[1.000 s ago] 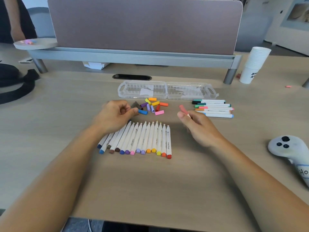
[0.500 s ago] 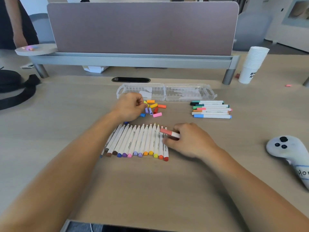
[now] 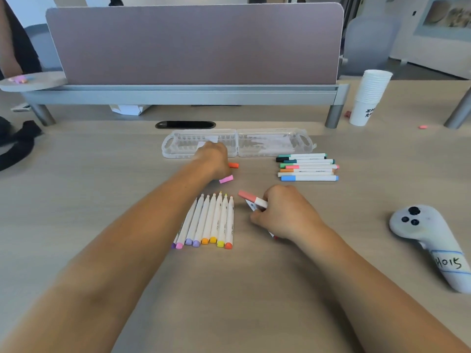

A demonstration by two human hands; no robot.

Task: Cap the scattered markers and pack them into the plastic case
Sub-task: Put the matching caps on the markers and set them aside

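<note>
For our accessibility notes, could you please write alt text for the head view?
A right hand holds a pink-capped marker beside a row of uncapped markers on a desk. The left hand reaches among loose caps before an open clear case; capped markers lie to the right.

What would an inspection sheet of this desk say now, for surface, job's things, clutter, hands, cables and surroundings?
Surface: light wooden table, no spills seen.
Job's things: plastic case lies open; uncapped markers in a row; capped markers piled at the right; pink cap and orange cap loose.
Clutter: white controller, stacked paper cups, black strap at the left edge.
Hands: left hand reaches over the loose caps, its grip hidden; right hand holds a pink-capped marker.
Cables: nothing seen.
Surroundings: divider panel behind the table; a person stands far left.
</note>
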